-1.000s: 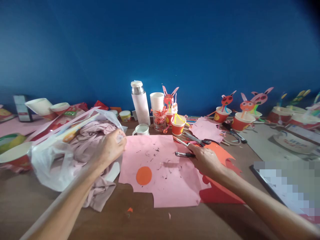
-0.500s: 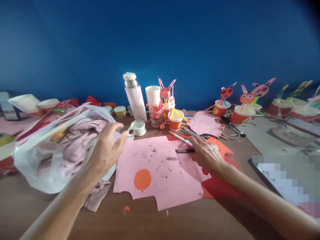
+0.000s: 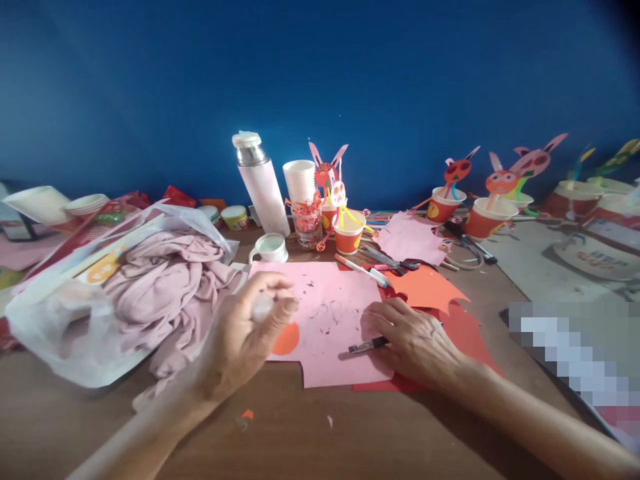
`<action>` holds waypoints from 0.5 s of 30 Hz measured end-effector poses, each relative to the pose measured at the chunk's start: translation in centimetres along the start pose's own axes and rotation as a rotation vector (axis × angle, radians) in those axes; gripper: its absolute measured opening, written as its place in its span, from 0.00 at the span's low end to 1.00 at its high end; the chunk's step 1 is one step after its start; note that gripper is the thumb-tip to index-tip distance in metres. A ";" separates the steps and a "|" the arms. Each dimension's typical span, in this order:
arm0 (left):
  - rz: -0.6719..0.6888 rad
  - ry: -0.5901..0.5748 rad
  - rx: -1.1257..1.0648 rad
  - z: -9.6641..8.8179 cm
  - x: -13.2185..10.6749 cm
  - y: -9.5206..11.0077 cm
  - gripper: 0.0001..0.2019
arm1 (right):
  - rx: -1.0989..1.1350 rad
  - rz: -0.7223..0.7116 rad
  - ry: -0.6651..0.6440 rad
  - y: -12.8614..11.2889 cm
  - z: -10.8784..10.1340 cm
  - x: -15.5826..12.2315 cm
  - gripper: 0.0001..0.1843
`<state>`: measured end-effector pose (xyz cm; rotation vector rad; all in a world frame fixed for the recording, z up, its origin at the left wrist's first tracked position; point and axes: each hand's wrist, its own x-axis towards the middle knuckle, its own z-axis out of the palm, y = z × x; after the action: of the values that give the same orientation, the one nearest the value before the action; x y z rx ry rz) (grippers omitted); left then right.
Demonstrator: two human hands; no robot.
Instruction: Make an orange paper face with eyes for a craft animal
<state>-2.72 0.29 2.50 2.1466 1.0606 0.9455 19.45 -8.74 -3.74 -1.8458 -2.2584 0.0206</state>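
My left hand (image 3: 245, 333) is raised over the left side of a pink paper sheet (image 3: 320, 370), its fingers curled round a small whitish, translucent round thing (image 3: 263, 307). I cannot make out its kind. An orange paper circle (image 3: 286, 339) on the sheet is partly hidden by this hand. My right hand (image 3: 413, 333) is closed on a black pen (image 3: 369, 345) low over the sheet's right side, the pen's tip pointing left. Beyond it lie a capped marker (image 3: 357, 268) and dark-handled scissors (image 3: 393, 262). Orange paper (image 3: 435, 288) and red paper (image 3: 467, 333) lie beside the hand.
A plastic bag (image 3: 75, 353) with pinkish cloth (image 3: 150, 273) is on the left. Along the back stand a white thermos (image 3: 263, 193), a white mug (image 3: 273, 249), stacked paper cups (image 3: 299, 177) and several cups with paper animal faces, one a red cup (image 3: 347, 237).
My right hand has drawn the pen nearer to me, leaving the marker behind. My left hand has moved right, over the pink sheet. The sheet has shifted and the view has moved slightly.
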 end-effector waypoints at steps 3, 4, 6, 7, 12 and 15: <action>-0.069 -0.201 -0.241 2.4 -0.6 0.1 0.12 | -0.005 0.010 0.000 0.2 0.3 0.3 0.12; -0.085 -0.260 -0.310 3.2 -0.6 0.1 0.13 | -0.008 0.008 0.004 0.3 0.3 0.2 0.12; -0.134 -0.337 -0.416 4.8 -0.6 0.0 0.14 | -0.020 0.006 0.043 0.8 0.4 -0.1 0.13; -0.154 -0.348 -0.448 5.6 -0.6 -0.1 0.15 | -0.024 0.012 0.079 1.1 0.4 -0.3 0.13; -0.262 -0.326 -0.588 8.2 -0.4 0.4 0.15 | 0.103 0.123 0.281 2.6 -0.5 -1.0 0.13; -0.300 -0.355 -0.648 8.7 -0.5 0.9 0.11 | 0.222 0.179 0.350 3.1 -1.6 -1.1 0.11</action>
<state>4.31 -2.13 -2.18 1.4944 0.7365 0.6199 22.97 -9.39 -2.80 -1.7685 -1.7783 -0.0202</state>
